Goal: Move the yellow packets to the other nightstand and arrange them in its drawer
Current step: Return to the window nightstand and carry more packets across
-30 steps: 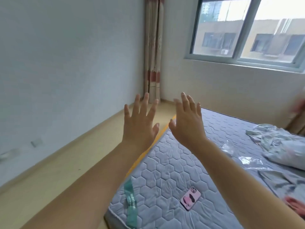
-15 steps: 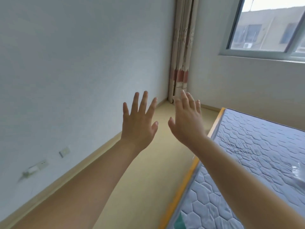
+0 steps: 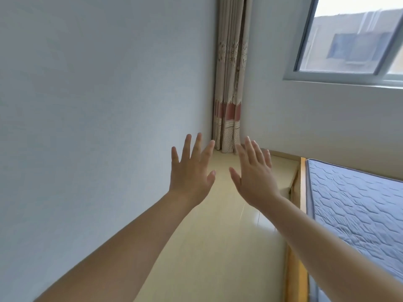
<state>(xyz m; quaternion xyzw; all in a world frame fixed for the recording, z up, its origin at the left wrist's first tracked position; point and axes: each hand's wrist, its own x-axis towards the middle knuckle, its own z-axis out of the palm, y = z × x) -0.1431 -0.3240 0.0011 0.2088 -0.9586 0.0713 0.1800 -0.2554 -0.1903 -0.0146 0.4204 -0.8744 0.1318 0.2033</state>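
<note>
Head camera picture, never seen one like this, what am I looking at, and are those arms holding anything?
No machine here: a person wears one camera on the head, so you see forward and down over their own bare arms. The left hand and right hand are stretched out, fingers spread, holding nothing. Beyond them lie a pale floor, a curtain in the corner, a window, and a quilted mattress at right. The task's things are not in view.

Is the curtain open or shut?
Open: the curtain hangs bunched in the corner, leaving the window uncovered.
</note>
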